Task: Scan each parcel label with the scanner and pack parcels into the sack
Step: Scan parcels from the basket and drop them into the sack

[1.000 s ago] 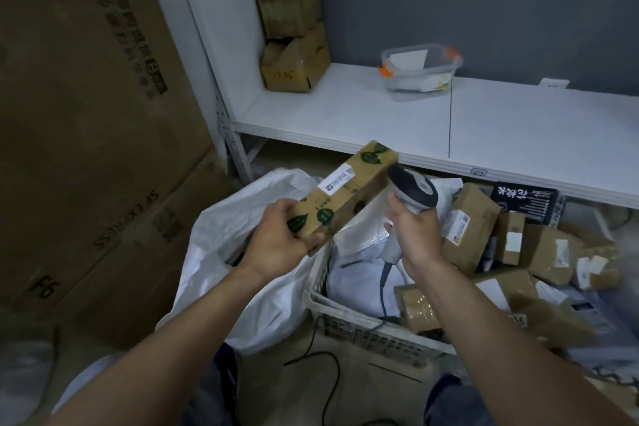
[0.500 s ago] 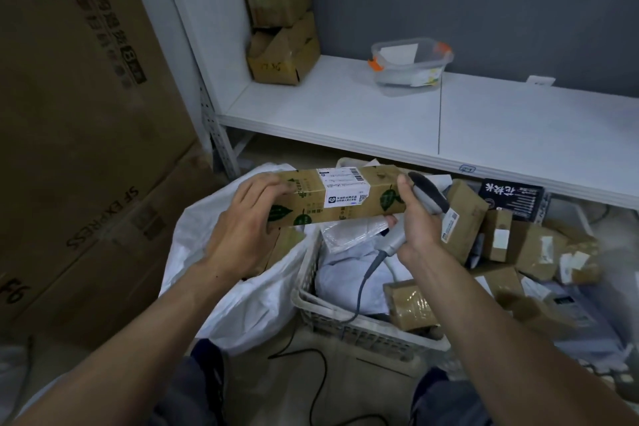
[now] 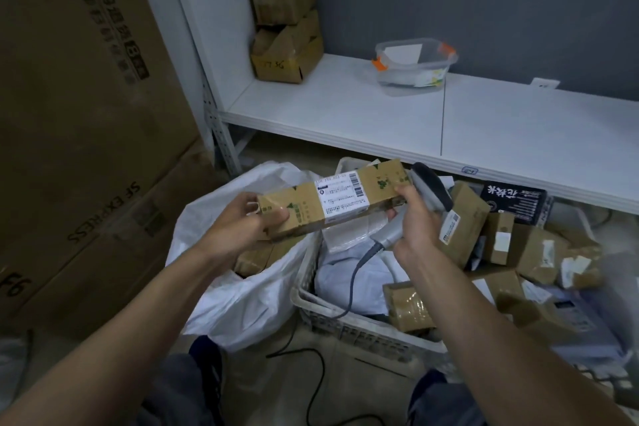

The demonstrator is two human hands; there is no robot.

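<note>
1. Cartons (image 3: 86,114) stood at the far left, cut off by the frame edge, with most of their print too dim to read.
2. Below the left hand (image 3: 242,221) the white sack (image 3: 242,294) lay open; the arm and parcel hid most of a brown box inside it.
3. That hand gripped the left end of the parcel (image 3: 332,199), thumb on the near face, fingers out of sight behind.
4. The parcel hung in the air above the sack's mouth and the crate (image 3: 363,328), its label (image 3: 340,195) facing up, the text too small to read.
5. The right hand (image 3: 415,221) curled round the handle of the scanner (image 3: 432,194), thumb touching the parcel's right end; the scanner's window was hidden.
6. More parcels (image 3: 539,249) were heaped at the right and blurred toward the edge.
7. A second earlier the left hand alone had held the parcel tipped steeply; it now lay nearly level between both hands.
</note>
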